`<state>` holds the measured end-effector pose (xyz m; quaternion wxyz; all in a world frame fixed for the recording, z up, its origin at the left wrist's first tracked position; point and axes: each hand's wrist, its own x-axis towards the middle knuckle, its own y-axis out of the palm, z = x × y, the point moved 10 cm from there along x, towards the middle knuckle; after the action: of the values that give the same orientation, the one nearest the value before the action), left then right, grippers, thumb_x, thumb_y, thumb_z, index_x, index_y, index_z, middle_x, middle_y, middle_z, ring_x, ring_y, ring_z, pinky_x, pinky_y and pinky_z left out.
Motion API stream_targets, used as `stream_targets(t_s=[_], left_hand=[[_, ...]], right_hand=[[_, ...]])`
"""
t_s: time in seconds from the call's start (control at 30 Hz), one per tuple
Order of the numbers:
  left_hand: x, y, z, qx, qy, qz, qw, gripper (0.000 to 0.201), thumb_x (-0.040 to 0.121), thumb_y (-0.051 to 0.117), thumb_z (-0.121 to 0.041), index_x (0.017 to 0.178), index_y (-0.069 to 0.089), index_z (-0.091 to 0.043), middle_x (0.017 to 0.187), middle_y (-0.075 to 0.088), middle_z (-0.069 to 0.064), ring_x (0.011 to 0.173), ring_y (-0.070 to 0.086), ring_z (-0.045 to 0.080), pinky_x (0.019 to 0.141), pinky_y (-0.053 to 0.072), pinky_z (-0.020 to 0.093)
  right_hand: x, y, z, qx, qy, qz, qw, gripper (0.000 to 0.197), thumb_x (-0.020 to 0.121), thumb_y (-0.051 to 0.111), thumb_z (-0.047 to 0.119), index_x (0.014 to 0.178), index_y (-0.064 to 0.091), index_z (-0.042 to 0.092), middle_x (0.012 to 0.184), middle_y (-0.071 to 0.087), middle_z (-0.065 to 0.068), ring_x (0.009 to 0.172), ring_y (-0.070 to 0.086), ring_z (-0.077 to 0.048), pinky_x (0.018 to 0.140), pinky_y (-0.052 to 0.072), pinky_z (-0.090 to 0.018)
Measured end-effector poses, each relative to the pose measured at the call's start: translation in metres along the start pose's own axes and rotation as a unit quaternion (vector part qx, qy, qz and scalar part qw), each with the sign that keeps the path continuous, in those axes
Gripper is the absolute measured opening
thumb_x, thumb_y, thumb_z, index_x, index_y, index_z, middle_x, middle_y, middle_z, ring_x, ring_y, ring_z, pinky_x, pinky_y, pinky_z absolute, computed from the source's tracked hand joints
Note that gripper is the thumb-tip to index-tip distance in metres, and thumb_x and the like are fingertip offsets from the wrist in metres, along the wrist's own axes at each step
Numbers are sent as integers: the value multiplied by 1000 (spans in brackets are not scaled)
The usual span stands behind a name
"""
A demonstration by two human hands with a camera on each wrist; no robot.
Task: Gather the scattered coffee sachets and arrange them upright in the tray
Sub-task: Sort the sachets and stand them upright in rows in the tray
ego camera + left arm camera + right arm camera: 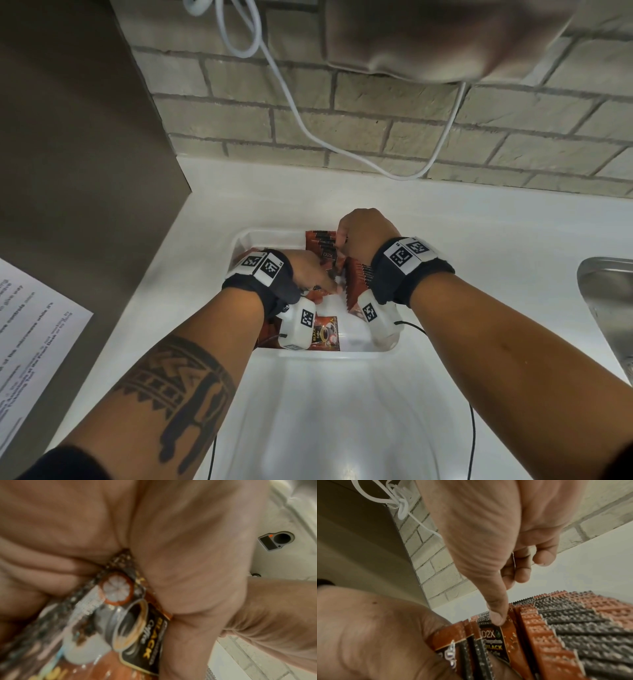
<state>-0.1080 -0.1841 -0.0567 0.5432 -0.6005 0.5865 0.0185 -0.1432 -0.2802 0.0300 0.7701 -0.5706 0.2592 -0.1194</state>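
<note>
Forearms: both reach in from near edge, over near end of tray (310,354).
L hand (310,274): fingers pinch a small bunch of sachets (137,622) at left-centre of tray; clamped between thumb and fingers in wrist view.
Loose sachets (325,334): a few lie flat at tray's near-left end, not yet stood up.
Upright row (556,628): many sachets on edge, centre to far-right of tray, packed side by side.
R hand (368,236): thumb tip presses row's top edge; other fingers curled, gripping nothing I can see.
Progress: est. mostly done; flat ones + L bunch remain.
Room: near-right tray floor bare; tray walls close on left and far side. Counter (496,260) open to right, sink (606,284) well apart.
</note>
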Motion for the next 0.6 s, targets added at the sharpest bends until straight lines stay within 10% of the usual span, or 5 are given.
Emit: stream_targets(t_s=[0.6], left_hand=[[-12, 0, 0, -1, 3, 19, 1000, 47, 83, 71, -55, 110, 74, -16, 111, 73, 4, 106, 66, 22, 102, 49, 40]], right_hand=[[-28, -36, 3, 116, -21, -51, 992, 11, 88, 66, 14, 91, 75, 19, 77, 54, 20, 87, 54, -10, 69, 39, -22]])
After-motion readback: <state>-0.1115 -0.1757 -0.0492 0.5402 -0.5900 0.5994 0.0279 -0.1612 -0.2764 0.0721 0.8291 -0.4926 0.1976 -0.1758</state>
